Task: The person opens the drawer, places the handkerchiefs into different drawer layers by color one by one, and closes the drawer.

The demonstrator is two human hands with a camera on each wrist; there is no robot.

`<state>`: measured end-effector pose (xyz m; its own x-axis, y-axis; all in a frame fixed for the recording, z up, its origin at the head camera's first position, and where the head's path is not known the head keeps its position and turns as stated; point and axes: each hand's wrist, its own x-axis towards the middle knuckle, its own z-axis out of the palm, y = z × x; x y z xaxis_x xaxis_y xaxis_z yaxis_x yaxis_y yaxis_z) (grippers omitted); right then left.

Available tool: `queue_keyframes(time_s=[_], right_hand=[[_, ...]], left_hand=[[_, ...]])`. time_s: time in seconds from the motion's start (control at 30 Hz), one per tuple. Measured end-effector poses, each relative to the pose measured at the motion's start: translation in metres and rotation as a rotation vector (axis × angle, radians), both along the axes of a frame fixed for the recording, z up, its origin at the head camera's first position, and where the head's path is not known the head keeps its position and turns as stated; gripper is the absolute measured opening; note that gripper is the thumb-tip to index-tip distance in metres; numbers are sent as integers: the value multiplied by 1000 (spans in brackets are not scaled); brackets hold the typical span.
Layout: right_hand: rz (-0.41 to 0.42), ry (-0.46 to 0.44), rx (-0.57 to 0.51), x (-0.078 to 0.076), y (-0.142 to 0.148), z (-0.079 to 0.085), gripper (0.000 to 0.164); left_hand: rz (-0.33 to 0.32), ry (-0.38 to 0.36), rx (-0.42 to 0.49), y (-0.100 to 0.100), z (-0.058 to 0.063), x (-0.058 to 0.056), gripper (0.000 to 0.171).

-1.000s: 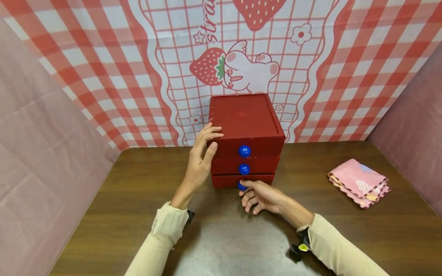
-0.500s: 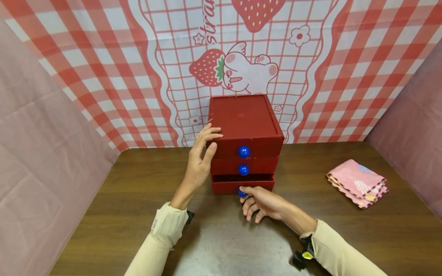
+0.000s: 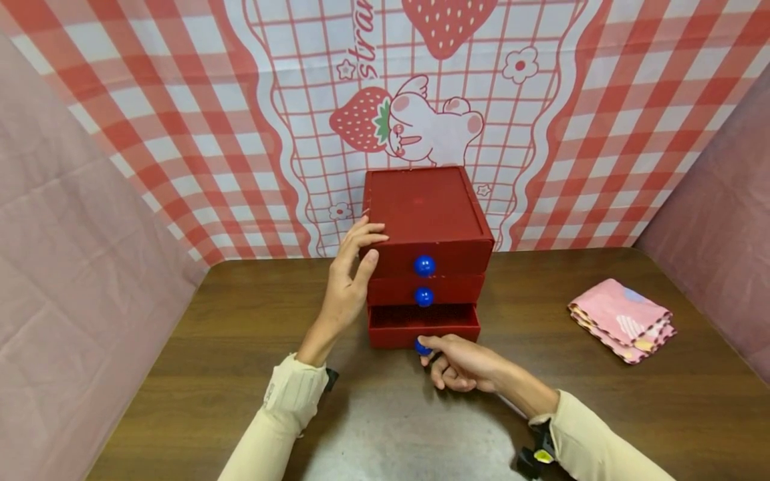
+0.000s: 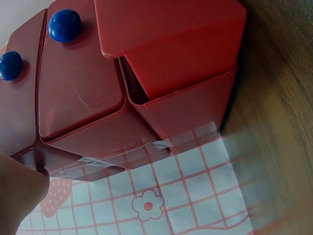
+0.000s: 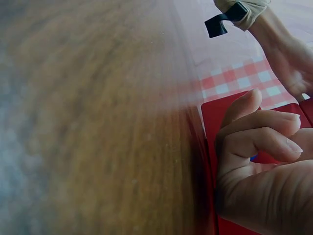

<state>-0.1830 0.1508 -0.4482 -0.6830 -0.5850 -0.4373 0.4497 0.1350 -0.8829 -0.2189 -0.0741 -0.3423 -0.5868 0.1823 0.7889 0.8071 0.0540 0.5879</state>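
A red chest of three drawers (image 3: 427,204) stands at the back of the table, a round blue knob on each drawer front. Its bottom drawer (image 3: 391,337) is pulled partly out, and the part of its inside that shows is dark. My right hand (image 3: 466,364) pinches the bottom drawer's blue knob (image 3: 422,347) between thumb and fingers. Against the chest's upper left side rests my left hand (image 3: 349,277), its fingers extended over the top edge. In the left wrist view, the bottom drawer (image 4: 186,63) juts out past the two upper ones.
A folded pink cloth (image 3: 622,317) lies on the wooden table (image 3: 240,374) to the right of the chest. Behind the chest hangs a red-and-white checked curtain (image 3: 240,133) with strawberry prints. Pink fabric (image 3: 78,234) closes off the left side.
The bottom drawer has slid out toward me, from a narrow gap to partly open. My right hand has moved back with its knob. The left hand has stayed on the chest.
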Motion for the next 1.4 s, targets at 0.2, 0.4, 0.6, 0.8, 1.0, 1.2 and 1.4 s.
queue_keyframes(time_s=[0.2, 0.4, 0.6, 0.8, 1.0, 1.2, 1.4], right_hand=[[19, -3, 20, 4, 1, 0, 44], [46, -10, 10, 11, 2, 3, 43], [58, -22, 17, 18, 2, 5, 44], [54, -35, 18, 24, 1, 5, 44], [72, -59, 10, 34, 2, 6, 43], [100, -72, -3, 46, 3, 6, 43], [123, -92, -27, 58, 3, 8, 43]], left_hand=[[2, 10, 0, -1, 0, 0, 26], [11, 28, 6, -1, -13, -14, 28], [25, 26, -7, -3, -26, -26, 35], [-2, 16, 7, -1, -5, -7, 26], [-1, 0, -2, 0, 1, -1, 26], [-6, 0, 7, -1, 1, -2, 26], [-2, 11, 10, 0, 1, -2, 25]])
